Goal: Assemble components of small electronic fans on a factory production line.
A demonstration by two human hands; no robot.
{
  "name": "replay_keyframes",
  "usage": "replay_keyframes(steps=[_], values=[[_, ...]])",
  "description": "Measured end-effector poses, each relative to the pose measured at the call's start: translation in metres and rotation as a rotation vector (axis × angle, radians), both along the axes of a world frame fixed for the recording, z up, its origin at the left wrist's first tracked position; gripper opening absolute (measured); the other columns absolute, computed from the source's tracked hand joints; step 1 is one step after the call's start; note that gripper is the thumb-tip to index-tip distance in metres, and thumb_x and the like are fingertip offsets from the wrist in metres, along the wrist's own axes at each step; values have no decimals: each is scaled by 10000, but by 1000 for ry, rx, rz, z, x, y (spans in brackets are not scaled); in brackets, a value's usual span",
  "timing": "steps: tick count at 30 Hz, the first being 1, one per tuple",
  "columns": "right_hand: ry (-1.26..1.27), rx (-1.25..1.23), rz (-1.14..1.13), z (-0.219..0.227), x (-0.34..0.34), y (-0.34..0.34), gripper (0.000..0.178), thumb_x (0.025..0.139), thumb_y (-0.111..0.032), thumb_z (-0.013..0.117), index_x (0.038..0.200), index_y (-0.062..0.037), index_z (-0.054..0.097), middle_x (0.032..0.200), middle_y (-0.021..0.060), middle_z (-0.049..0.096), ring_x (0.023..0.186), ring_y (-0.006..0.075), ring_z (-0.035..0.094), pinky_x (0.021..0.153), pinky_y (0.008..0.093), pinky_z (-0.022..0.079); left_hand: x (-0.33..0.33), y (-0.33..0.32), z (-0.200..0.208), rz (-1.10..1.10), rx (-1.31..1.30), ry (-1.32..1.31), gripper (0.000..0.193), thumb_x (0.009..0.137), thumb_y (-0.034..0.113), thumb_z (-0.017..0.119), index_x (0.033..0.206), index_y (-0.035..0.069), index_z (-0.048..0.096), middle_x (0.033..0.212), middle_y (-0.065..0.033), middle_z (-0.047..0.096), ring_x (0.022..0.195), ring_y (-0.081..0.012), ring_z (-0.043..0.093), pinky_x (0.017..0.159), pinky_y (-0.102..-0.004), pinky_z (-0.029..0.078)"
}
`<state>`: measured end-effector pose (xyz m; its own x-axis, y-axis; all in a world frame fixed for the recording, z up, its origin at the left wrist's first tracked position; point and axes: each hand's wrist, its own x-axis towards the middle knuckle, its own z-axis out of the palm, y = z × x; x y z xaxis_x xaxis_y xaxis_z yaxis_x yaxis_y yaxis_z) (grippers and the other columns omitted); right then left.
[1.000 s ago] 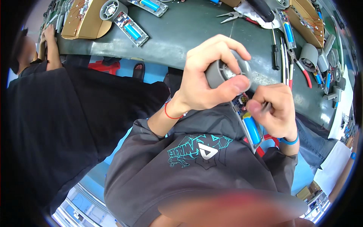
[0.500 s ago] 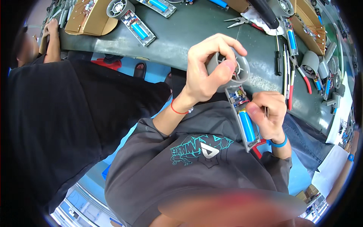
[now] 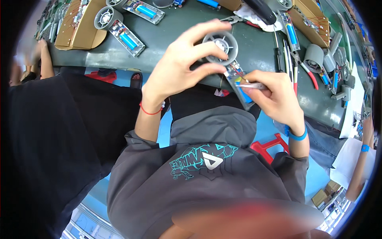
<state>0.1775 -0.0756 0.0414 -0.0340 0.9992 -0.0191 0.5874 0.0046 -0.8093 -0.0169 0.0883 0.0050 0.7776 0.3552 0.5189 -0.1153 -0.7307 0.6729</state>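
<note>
My left hand (image 3: 187,59) curves its spread fingers around the round grey head of an opened handheld fan (image 3: 234,47), thumb and middle finger at the near side of the ring. The fan's open handle slants down to the right past the table edge, showing a circuit board, thin red wires and a blue battery cell (image 3: 244,96). In my right hand (image 3: 276,95) a pair of tweezers (image 3: 254,85) is pinched, its tips at the wires between board and cell. My right fingers cover part of the handle.
On the green table (image 3: 159,51) lie other opened fans (image 3: 127,40), red-handled pliers (image 3: 308,73) and a black screwdriver (image 3: 279,61). A black cylindrical tool (image 3: 260,11) reaches in above. Cardboard boxes (image 3: 81,34) hold wired parts. A person in black (image 3: 67,127) is close on my left.
The fan has moved up and left, away from my body and over the table edge. My left fingers have spread wider; the right hand has brought the tweezers to the wires.
</note>
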Motion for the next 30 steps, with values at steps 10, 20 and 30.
replay_keyframes(steps=[10, 20, 30], values=[[160, -220, -2, 2, 18, -1, 239, 1036, -180, 522, 976, 14, 649, 796, 41, 603, 693, 97, 483, 632, 255, 406, 0, -27, -6, 213, -166, -17, 398, 866, -52, 594, 1236, 79, 660, 1454, -180, 472, 1299, -327, 515, 1020, -426, 456], [124, -291, 66, 0, 0, 12, 266, 1041, -180, 515, 985, 36, 660, 774, 4, 630, 658, 49, 441, 582, 229, 354, 3, -49, -12, 431, 48, 159, 436, 885, 117, 671, 1312, 76, 594, 1224, -108, 634, 1125, -296, 575, 934, -374, 439], [170, -312, -83, 3, -12, 0, 282, 1041, -208, 516, 955, 14, 668, 687, -27, 523, 631, 46, 413, 561, 236, 316, 8, -52, -13, 465, -69, 213, 137, 905, 155, 675, 1028, 98, 693, 748, -4, 665, 703, -195, 578, 723, -348, 427]])
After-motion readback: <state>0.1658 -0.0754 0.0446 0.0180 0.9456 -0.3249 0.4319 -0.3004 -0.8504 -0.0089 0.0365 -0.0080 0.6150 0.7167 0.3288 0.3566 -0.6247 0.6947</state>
